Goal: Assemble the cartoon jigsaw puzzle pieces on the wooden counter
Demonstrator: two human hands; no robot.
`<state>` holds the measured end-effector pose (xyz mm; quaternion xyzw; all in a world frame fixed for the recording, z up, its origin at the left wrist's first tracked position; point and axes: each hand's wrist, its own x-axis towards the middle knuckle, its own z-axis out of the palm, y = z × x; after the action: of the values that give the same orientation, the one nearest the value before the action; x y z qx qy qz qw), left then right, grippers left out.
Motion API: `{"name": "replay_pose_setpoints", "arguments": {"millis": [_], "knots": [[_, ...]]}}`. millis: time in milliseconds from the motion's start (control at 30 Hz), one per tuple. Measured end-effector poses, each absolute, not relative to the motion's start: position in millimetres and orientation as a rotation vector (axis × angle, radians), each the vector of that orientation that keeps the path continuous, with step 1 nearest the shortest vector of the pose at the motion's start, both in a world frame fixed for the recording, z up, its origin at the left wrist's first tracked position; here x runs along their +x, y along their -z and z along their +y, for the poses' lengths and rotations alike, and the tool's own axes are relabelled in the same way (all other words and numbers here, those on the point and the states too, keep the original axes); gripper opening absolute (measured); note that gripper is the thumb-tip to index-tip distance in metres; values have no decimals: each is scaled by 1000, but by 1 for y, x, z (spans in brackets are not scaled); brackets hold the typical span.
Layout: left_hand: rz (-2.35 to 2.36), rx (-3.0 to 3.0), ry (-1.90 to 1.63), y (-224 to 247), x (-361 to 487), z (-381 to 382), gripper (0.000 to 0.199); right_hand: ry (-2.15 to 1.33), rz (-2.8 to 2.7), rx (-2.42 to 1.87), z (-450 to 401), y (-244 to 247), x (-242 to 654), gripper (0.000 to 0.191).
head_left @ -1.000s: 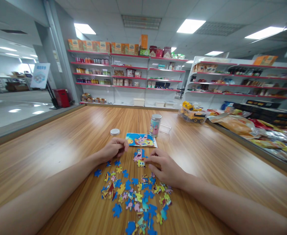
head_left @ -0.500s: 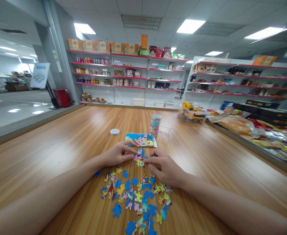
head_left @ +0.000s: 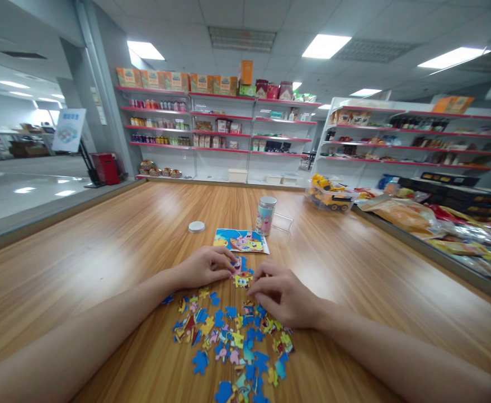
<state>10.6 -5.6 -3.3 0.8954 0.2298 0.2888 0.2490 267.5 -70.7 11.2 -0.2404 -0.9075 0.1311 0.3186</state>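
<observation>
A small joined section of jigsaw puzzle (head_left: 242, 280), showing pink, blue and yellow cartoon parts, lies between my hands. My left hand (head_left: 207, 266) is at its left edge, with bent fingertips and thumb closed against the pieces. Just right of and below this section, my right hand (head_left: 282, 292) hovers low with curved fingers, thumb and forefinger slightly apart, and no piece visible in it. Many loose puzzle pieces (head_left: 218, 319) spread over the wooden table toward me; some lie partly behind the right fingers. Beyond the joined section rests a cartoon picture sheet (head_left: 241, 240).
A cartoon-printed can (head_left: 265, 216) stands at the sheet's right corner, beside a clear plastic frame-like piece (head_left: 282, 223). A round lid (head_left: 196, 226) lies left. Farther right are a bin of toy trucks (head_left: 330, 193) and packaged goods (head_left: 413, 215). Stocked shelves (head_left: 220, 115) stand behind.
My right hand has drawn back from the joined section, slightly right and toward me, uncovering its yellow lower part. My left hand has shifted only a little and stays at the edge.
</observation>
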Motion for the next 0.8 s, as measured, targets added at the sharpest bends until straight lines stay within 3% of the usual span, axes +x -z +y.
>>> {"name": "replay_pose_setpoints", "arguments": {"millis": [800], "knots": [[641,2425,-752,-2,12,-9,19,-378,-2442,-571,-72,-13,268,24]]}}
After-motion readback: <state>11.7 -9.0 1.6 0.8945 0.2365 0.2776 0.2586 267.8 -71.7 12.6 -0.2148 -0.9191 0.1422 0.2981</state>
